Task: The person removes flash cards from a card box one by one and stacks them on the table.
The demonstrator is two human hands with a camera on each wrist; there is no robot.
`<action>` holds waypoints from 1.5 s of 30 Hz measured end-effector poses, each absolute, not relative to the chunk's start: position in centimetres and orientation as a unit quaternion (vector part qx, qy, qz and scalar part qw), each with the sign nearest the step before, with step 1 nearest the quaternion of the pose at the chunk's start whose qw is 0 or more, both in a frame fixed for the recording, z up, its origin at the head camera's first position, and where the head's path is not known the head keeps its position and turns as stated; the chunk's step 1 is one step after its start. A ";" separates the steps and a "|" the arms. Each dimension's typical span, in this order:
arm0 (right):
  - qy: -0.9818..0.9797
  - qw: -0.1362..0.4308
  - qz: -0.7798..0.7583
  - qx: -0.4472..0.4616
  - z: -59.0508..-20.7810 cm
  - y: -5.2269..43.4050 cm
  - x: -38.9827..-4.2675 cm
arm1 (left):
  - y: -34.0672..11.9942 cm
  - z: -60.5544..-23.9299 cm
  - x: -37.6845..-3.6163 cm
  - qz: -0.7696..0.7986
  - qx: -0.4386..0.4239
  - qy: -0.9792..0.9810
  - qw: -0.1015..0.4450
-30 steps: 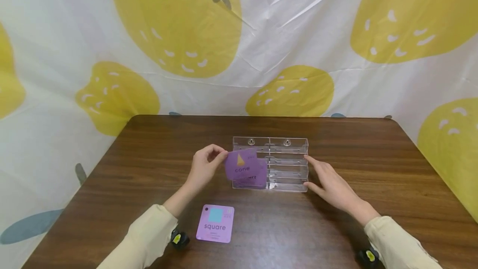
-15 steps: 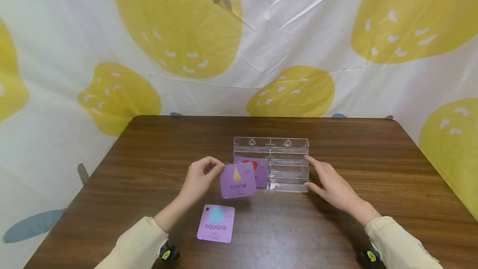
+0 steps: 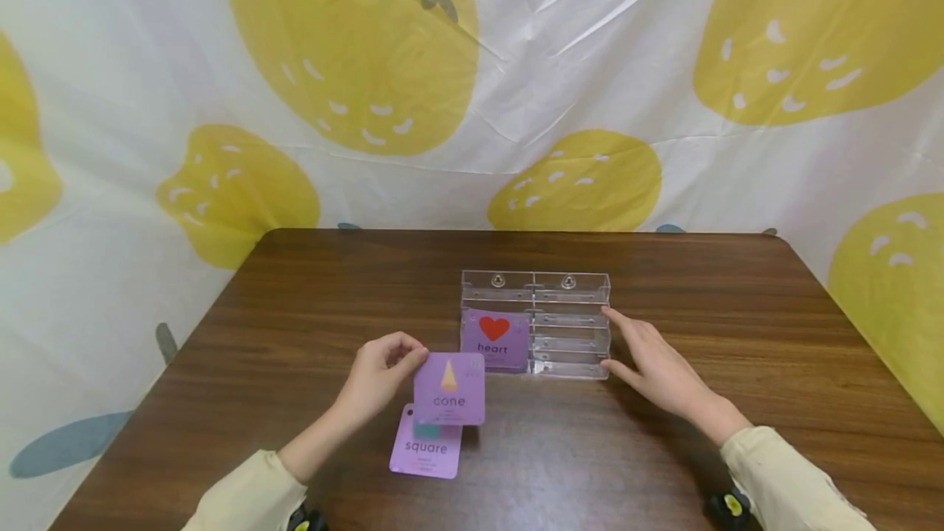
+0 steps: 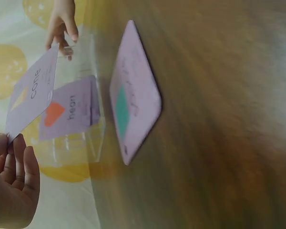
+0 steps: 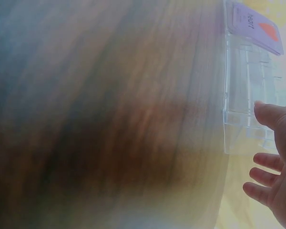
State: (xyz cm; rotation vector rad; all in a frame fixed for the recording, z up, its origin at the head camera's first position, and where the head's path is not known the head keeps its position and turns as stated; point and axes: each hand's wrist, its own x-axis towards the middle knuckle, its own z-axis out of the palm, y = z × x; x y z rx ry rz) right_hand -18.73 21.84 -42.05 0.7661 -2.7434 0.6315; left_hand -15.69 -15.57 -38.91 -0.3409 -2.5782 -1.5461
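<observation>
Glossy square cone card (image 3: pixel 449 389), pinched

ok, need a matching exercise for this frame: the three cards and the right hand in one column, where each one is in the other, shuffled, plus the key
Things:
1. cone card
2. square card
3. heart card
4. right hand

Places:
A. flat on the wooden table, partly covered by another card
B. standing in the left side of the clear acrylic holder
C. pinched in the left hand, above the table
D. open against the holder's right end

Pairs: 1-C, 2-A, 3-B, 4-D
</observation>
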 end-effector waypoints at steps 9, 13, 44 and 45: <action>-0.933 0.117 0.213 0.264 -42.1 21.8 -18.7 | -17.1 -40.3 -14.9 -0.495 -0.100 -0.862 0.038; -0.933 0.118 0.212 0.264 -42.1 21.9 -18.7 | -17.5 -41.1 -14.6 -0.494 -0.100 -0.864 0.019; -0.933 0.118 0.213 0.266 -42.1 21.8 -18.8 | -17.7 -43.0 -13.9 -0.512 -0.077 -0.854 -0.061; -0.933 0.118 0.213 0.265 -42.1 21.8 -18.8 | -17.7 -43.0 -13.9 -0.512 -0.077 -0.853 -0.061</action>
